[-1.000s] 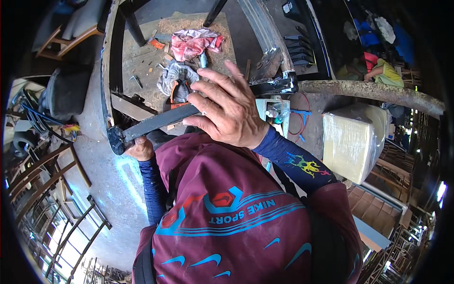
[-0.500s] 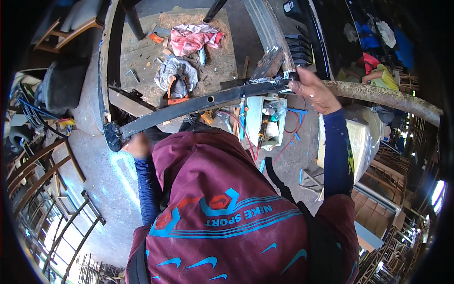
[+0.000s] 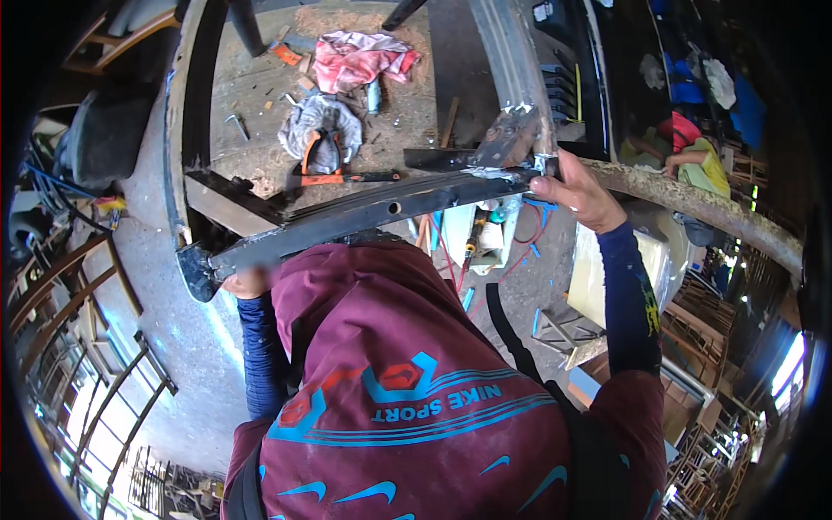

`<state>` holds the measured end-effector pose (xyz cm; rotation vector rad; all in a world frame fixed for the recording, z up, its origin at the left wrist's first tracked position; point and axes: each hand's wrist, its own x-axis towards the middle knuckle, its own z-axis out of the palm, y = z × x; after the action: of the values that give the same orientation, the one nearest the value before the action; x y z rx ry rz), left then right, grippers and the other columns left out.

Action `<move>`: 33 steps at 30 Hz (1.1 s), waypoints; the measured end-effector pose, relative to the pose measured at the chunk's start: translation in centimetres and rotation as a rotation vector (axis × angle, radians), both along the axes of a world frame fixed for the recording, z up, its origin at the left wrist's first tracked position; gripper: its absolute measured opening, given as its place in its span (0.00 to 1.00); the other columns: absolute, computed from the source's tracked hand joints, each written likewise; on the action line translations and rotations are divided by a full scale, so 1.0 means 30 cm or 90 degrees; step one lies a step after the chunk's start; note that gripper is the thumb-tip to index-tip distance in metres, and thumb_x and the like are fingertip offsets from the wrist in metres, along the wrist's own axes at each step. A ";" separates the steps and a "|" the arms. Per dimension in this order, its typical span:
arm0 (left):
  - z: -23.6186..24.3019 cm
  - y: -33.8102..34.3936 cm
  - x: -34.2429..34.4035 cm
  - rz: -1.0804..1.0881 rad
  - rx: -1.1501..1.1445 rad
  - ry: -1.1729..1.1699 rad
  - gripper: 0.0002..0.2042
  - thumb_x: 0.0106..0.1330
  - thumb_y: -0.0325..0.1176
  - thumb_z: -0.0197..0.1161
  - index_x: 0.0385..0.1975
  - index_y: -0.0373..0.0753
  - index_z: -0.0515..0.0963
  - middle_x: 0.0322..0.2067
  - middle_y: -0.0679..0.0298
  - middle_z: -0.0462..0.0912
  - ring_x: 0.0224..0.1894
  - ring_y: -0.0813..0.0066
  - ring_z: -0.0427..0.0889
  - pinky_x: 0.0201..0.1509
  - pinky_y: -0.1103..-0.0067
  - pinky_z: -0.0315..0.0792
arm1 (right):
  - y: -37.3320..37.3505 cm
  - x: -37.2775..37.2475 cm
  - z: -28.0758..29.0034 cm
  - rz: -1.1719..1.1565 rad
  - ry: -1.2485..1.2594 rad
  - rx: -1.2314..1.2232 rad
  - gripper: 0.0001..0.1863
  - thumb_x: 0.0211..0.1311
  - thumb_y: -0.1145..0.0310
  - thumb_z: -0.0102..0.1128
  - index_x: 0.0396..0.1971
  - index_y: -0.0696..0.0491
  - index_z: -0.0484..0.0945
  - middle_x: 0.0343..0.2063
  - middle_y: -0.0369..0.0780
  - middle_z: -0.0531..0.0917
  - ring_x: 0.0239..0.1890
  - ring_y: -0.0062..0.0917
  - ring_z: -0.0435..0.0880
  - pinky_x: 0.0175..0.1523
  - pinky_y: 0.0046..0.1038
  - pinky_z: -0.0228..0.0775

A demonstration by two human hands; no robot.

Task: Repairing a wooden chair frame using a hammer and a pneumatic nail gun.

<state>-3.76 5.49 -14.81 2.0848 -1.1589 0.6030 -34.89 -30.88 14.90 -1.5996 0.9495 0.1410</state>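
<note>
A dark wooden frame (image 3: 347, 217) spans in front of me, its near rail curved and pierced by one round hole. My right hand (image 3: 582, 192) grips its right corner, thumb on the near side and the other fingers largely hidden behind. Pale, rough patches mark the joint there, beside a slanted corner block (image 3: 507, 143). At the left corner, my left hand (image 3: 248, 282) is closed against the underside of the rail; its fingers are partly hidden and blurred. A lighter wooden brace (image 3: 227, 204) crosses the frame's left inner corner.
Inside the frame's outline, a sawdust-strewn board (image 3: 260, 130) bears a red-and-white cloth (image 3: 360, 61), a grey rag (image 3: 316, 126) and an orange-and-black tool (image 3: 322, 160). A pale tool bin (image 3: 494, 247) stands below the rail. Chair frames (image 3: 69, 286) crowd the left; another person (image 3: 698, 156) sits far right.
The frame's near rail has come closer to me and tilted, showing more of its upper face. Both hands have moved with it, still at the two corners.
</note>
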 end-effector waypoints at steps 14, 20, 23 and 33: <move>0.149 -0.048 -0.012 -0.063 0.027 -0.006 0.08 0.61 0.38 0.59 0.37 0.49 0.83 0.34 0.64 0.85 0.39 0.56 0.83 0.50 0.60 0.74 | -0.027 -0.010 -0.015 -0.022 0.060 0.051 0.26 0.65 0.66 0.63 0.60 0.58 0.70 0.51 0.37 0.79 0.53 0.22 0.76 0.62 0.26 0.65; 0.140 -0.086 -0.043 -0.070 0.015 0.172 0.14 0.56 0.46 0.65 0.36 0.44 0.83 0.34 0.63 0.86 0.38 0.62 0.85 0.48 0.66 0.76 | -0.012 -0.003 0.021 -0.006 0.099 -0.010 0.28 0.66 0.61 0.63 0.61 0.57 0.70 0.52 0.36 0.79 0.52 0.22 0.77 0.57 0.26 0.70; 0.176 -0.112 -0.022 -0.056 -0.033 0.239 0.29 0.50 0.61 0.73 0.38 0.39 0.84 0.36 0.62 0.87 0.38 0.67 0.86 0.45 0.72 0.77 | -0.001 0.043 0.056 -0.018 0.200 -0.028 0.30 0.64 0.57 0.64 0.61 0.55 0.70 0.51 0.37 0.79 0.50 0.21 0.78 0.50 0.26 0.75; 0.112 -0.085 0.014 -0.061 -0.028 0.157 0.42 0.37 0.72 0.74 0.39 0.36 0.83 0.32 0.62 0.85 0.31 0.63 0.84 0.38 0.72 0.75 | -0.010 0.038 0.045 -0.040 0.218 0.009 0.34 0.63 0.56 0.65 0.64 0.55 0.64 0.54 0.44 0.80 0.46 0.33 0.87 0.21 0.28 0.81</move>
<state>-3.33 2.94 -11.46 1.9889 -1.0854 0.3128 -33.76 -31.18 16.25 -1.5585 1.2566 0.3868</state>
